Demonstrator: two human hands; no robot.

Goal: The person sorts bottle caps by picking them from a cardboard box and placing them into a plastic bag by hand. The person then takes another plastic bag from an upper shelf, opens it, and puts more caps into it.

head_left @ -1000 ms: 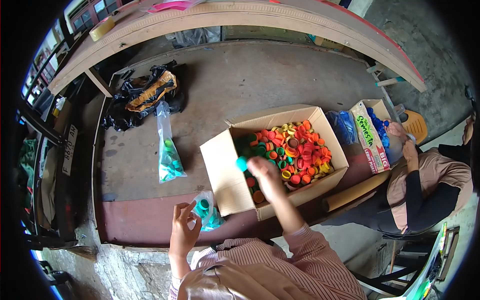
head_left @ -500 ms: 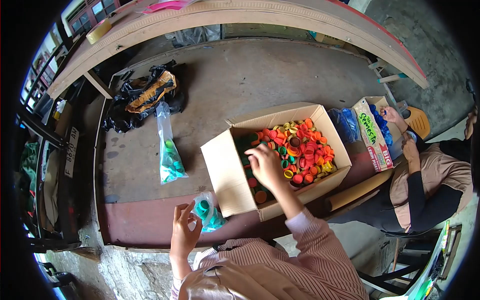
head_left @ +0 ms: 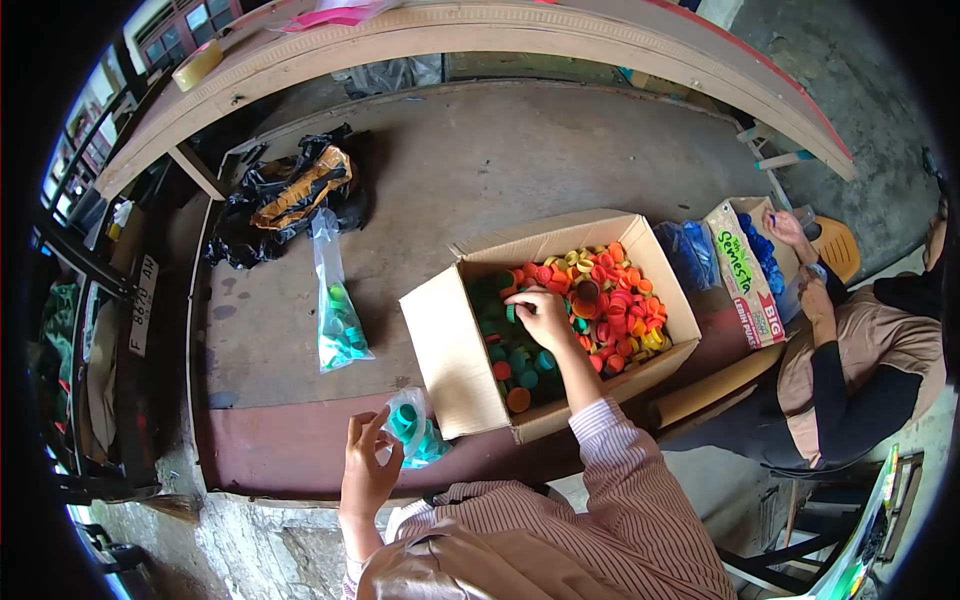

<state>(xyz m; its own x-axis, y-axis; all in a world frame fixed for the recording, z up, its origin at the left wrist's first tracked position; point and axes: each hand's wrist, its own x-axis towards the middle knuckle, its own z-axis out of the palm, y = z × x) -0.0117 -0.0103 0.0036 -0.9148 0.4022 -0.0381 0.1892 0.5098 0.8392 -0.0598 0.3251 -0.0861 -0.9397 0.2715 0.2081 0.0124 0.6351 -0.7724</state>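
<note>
Nearest, the left hand (head_left: 368,472) curls thumb and forefinger almost into a ring at the rim of a clear plastic bag (head_left: 428,446), apparently keeping its mouth spread above the teal bottle caps inside. The bag sits at the table's near edge, within easy reach of both hands. The right hand (head_left: 546,320) dips into the cardboard carton (head_left: 455,352), fingers bent and nearly closed; in that shadow they seem to pinch a green bottle cap (head_left: 512,312). The carton's flap is folded outward, leaving access to the mixed caps (head_left: 632,318). Beside it, another person's hand (head_left: 786,228) is over a printed box (head_left: 738,272) of blue caps. Farther back, a tall filled bag (head_left: 335,305) lies flat by crumpled black plastic (head_left: 238,225), out of the hands' way.
</note>
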